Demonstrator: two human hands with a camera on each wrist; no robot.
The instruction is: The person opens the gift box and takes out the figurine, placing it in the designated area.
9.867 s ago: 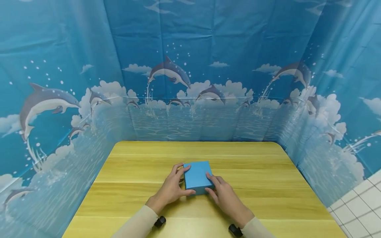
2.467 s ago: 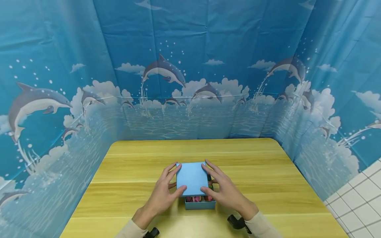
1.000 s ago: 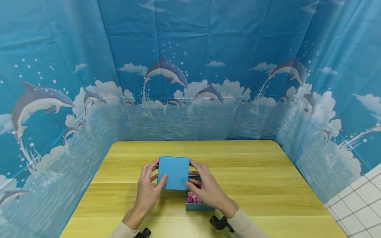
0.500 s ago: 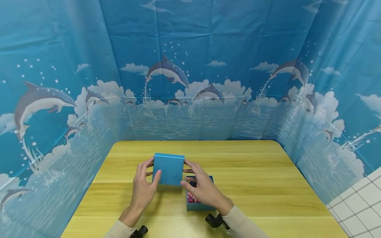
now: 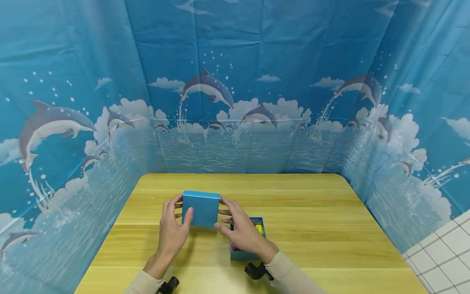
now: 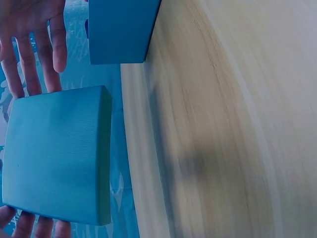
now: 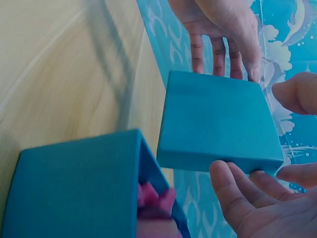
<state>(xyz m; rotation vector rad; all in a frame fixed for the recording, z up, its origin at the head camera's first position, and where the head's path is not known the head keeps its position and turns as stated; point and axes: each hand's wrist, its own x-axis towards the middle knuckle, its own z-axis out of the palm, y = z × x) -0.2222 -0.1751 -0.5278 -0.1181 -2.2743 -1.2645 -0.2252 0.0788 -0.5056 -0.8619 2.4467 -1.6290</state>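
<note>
A square blue lid (image 5: 200, 209) is held tilted up above the table, left of an uncovered blue box (image 5: 244, 255). My left hand (image 5: 171, 232) grips its left side, thumb on the near face. At the lid's right side, the fingers of my right hand (image 5: 244, 230) lie along the edge, and that hand partly covers the box. Pink and yellow items (image 5: 259, 229) show inside the box. The right wrist view has the lid (image 7: 218, 121) between both hands and a pink item (image 7: 156, 198) in the box (image 7: 74, 188). In the left wrist view the lid (image 6: 57, 153) hangs beside the box (image 6: 121, 32).
The yellow wood-grain table (image 5: 315, 228) has rounded far corners. A blue curtain (image 5: 235, 155) with dolphins stands behind it and along both sides. White tiles (image 5: 444, 253) show at the lower right.
The lid has come off the box, moved left and tilted up, with both hands on it. The box's contents have come into view. Over the last half second the lid has shifted slightly further left.
</note>
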